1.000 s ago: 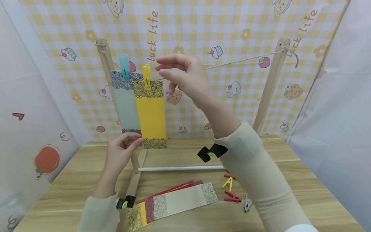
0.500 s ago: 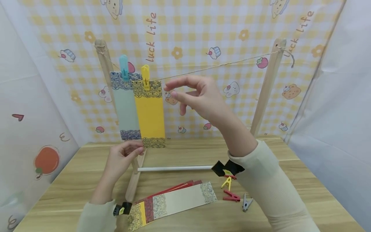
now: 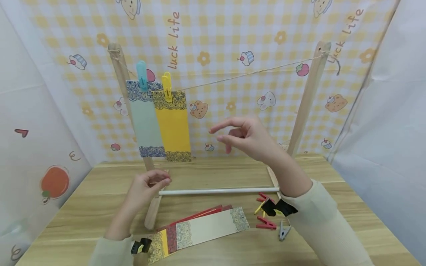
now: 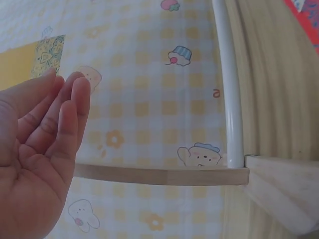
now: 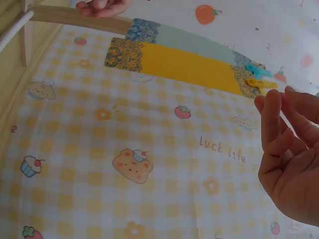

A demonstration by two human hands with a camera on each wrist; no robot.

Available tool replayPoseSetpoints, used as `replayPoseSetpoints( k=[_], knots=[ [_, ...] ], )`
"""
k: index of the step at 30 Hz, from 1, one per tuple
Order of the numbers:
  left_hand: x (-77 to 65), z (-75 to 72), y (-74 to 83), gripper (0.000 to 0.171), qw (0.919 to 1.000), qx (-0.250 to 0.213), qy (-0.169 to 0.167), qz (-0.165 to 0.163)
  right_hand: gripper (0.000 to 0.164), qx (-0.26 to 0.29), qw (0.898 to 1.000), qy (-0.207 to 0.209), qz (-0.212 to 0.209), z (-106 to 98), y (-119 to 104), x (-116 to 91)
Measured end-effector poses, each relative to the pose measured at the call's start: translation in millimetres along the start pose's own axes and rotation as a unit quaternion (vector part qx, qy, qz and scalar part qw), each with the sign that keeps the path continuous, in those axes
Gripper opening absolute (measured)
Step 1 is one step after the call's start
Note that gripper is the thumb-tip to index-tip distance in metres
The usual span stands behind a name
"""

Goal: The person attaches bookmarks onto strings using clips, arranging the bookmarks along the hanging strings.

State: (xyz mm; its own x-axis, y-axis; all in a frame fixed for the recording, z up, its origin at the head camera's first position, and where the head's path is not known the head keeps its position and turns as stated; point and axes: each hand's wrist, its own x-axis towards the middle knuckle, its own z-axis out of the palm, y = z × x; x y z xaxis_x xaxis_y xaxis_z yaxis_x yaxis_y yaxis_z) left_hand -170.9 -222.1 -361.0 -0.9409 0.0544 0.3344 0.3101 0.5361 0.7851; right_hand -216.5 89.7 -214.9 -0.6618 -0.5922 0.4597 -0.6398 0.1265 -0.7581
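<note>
A yellow card [image 3: 173, 129] with patterned ends hangs from the string [image 3: 233, 78] under a yellow clothespin [image 3: 167, 87]. Left of it, partly overlapped, hangs a pale green card [image 3: 145, 123] under a blue clothespin [image 3: 142, 75]. My left hand [image 3: 144, 190] hovers below the cards, apart from them, fingers loosely bent around nothing. To the right of the yellow card my right hand [image 3: 251, 140] is in the air, also holding nothing, with its index finger stretched out. The right wrist view confirms a gap between thumb and fingers of the right hand [image 5: 294, 159].
Wooden posts [image 3: 307, 99] carry the string, joined low down by a white rod [image 3: 217, 191]. Several cards, a cream one [image 3: 214, 227] on top, lie on the table [image 3: 332, 221]. At right are red [image 3: 266, 223], yellow and grey [image 3: 283, 232] clothespins.
My right hand has moved down and right, away from the yellow clothespin. The left hand has dropped slightly from the cards' lower edges. Both cards stay hanging.
</note>
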Motion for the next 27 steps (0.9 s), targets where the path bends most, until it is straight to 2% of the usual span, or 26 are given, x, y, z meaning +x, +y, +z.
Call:
replayPoseSetpoints(
  k=[6, 10, 14, 18, 23, 27],
  knots=[
    [-5.3, 12.9, 0.8, 0.017, 0.9989, 0.01, -0.044, -0.009, 0.021, -0.057, 0.998, -0.017, 0.031, -8.9, 29.5, -26.8],
    [-8.1, 22.6, -1.0, 0.02, 0.9965, 0.01, -0.082, 0.011, 0.021, -0.078, 0.996, -0.03, 0.043, -16.0, 50.2, -50.2],
    [-10.2, 31.6, 0.2, 0.024, 0.9926, 0.017, -0.114, 0.038, 0.02, -0.079, 0.995, -0.04, 0.044, -24.6, 71.0, -75.4],
    [-13.3, 40.2, 6.1, 0.024, 0.9886, 0.037, -0.14, 0.042, 0.019, -0.072, 0.995, -0.047, 0.055, -34.4, 91.8, -100.9],
    [-16.6, 51.5, 12.5, 0.023, 0.9816, 0.054, -0.18, 0.033, 0.02, -0.058, 0.992, -0.058, 0.093, -45.9, 112.0, -129.8],
    [-16.4, 60.6, 15.0, 0.024, 0.9756, 0.072, -0.204, 0.041, 0.023, -0.05, 0.987, -0.08, 0.132, -54.3, 125.8, -149.0]
  ],
)
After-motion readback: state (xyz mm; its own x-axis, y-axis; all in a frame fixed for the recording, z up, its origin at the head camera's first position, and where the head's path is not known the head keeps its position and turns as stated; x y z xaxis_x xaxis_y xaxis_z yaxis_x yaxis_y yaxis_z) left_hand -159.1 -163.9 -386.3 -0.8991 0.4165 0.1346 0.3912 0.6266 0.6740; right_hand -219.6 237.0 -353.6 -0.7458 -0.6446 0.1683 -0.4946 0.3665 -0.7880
